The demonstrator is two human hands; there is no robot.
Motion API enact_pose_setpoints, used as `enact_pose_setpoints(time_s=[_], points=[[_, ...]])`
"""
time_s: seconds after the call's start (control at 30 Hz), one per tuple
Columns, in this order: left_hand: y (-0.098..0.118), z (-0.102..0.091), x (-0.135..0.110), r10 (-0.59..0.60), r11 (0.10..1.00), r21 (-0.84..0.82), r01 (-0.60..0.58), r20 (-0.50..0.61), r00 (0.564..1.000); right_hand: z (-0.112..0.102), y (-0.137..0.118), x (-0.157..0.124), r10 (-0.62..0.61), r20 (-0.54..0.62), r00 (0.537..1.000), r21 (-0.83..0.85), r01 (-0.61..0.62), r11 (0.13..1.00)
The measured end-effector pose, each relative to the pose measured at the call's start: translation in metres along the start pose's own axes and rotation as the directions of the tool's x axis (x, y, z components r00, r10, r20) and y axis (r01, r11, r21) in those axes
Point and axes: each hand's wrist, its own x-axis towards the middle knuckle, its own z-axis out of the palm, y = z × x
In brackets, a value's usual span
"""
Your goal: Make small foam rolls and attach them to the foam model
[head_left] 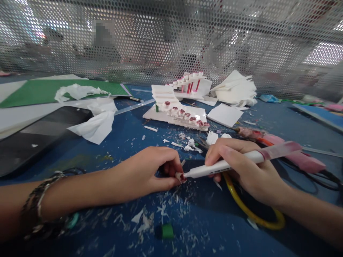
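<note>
Between thumb and fingers, my left hand (163,169) pinches a small white piece with a dark red end (181,176). My right hand (241,167) grips a white marker pen (226,168) like a pencil, its tip touching the red end of that piece. Beyond my hands stands a white foam model (174,116) with a row of small white pieces topped in dark red. Behind it is a second white stepped model (194,85) with red strips. Under my right hand lies a yellow-handled tool (235,196), partly hidden.
Foam scraps litter the blue table (128,232) beside a green piece (167,231). A black phone-like slab (45,134), crumpled tissue (96,121) and green sheet (34,92) lie left. Right are a pink corded tool (302,157) and white napkins (235,89). A perforated metal screen (160,39) closes the back.
</note>
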Motion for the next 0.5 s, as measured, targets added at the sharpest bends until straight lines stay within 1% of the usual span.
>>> enact_pose_setpoints(time_s=[0.1,0.23,0.37,0.5], points=[[-0.0006,0.0005,0.0001,0.008,1.000,-0.008,-0.008,0.001,1.000,-0.0003,0.0011,0.0002,-0.003,-0.032,0.999,0.016,0.004,1.000],[-0.0010,0.0009,0.0002,0.001,1.000,-0.002,-0.001,-0.002,1.000,-0.0005,0.0025,0.0000,-0.025,0.012,1.000,0.020,0.025,0.999],[-0.0008,0.0008,-0.0001,0.009,1.000,-0.007,-0.009,0.000,1.000,-0.0008,0.0022,-0.0007,-0.022,-0.028,0.999,0.003,0.023,1.000],[0.0006,0.0004,-0.0002,0.000,1.000,-0.001,0.000,-0.002,1.000,-0.0005,0.0015,-0.0009,-0.024,-0.005,1.000,0.000,0.024,1.000]])
